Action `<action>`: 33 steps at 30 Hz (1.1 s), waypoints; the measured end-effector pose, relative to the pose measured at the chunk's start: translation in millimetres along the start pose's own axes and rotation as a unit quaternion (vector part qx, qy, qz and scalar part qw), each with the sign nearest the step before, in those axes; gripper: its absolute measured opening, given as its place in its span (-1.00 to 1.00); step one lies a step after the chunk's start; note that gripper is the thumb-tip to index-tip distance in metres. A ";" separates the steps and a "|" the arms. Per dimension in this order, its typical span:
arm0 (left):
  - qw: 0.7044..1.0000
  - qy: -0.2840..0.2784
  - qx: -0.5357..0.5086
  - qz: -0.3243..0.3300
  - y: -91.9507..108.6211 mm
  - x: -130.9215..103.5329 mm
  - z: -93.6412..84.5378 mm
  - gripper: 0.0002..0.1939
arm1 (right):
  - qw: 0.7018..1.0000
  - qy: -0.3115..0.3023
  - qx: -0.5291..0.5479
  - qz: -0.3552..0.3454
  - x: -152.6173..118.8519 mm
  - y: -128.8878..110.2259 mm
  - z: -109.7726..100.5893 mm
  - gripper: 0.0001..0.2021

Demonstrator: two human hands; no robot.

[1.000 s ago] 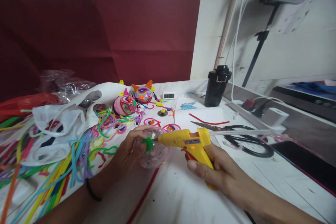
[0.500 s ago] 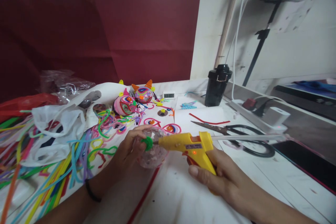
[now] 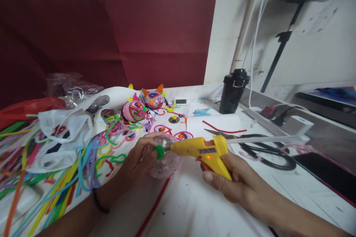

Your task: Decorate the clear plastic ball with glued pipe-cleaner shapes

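Observation:
My left hand (image 3: 141,155) pinches a small green coil (image 3: 158,152) over a clear round ball (image 3: 167,166). Wrapped round the handle of a yellow glue gun (image 3: 205,150), my right hand (image 3: 236,179) keeps its nozzle at the coil; whether they touch cannot be made out. An orange light glows on the gun's side, and a clear glue stick (image 3: 258,139) sticks out of its back. Coiled eye shapes (image 3: 182,136) lie just behind the ball. A red strip (image 3: 154,207) runs from the ball toward the front edge.
Colourful pipe cleaners (image 3: 62,189) and a white bag (image 3: 59,144) cover the left side. Two decorated balls (image 3: 135,110) stand at the back. To the right are scissors (image 3: 258,148), a black bottle (image 3: 233,90), a power strip (image 3: 267,120) and a phone (image 3: 325,174).
The whole view has shifted slightly, so things appear a little further right. Both hands keep nearly the same hold, with the nozzle still at the green coil.

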State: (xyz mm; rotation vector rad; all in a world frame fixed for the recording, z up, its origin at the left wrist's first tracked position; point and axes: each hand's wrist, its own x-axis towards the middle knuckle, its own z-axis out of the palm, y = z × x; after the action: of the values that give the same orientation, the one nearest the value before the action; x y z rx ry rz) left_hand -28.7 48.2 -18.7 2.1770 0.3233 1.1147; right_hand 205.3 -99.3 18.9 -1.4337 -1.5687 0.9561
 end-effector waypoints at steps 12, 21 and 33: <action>1.000 0.013 -0.015 -0.018 1.0 -1.9 0.6 -0.83 | 0.996 -0.023 0.069 0.052 12.5 -0.5 -6.0 -0.57; 0.999 0.012 -0.031 -0.028 2.4 -0.8 2.7 -0.86 | 0.996 0.005 0.065 0.061 12.8 -0.1 -4.8 -0.56; 0.999 0.010 -0.032 -0.042 1.5 -2.1 2.4 -0.85 | 0.995 0.069 0.007 0.071 4.5 -1.0 -1.3 -0.61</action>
State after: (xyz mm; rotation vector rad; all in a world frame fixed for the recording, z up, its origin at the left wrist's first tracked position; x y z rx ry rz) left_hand -28.2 45.0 -20.1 2.0778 0.3797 1.0854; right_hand 205.8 -94.9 20.6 -1.5844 -1.3728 0.9264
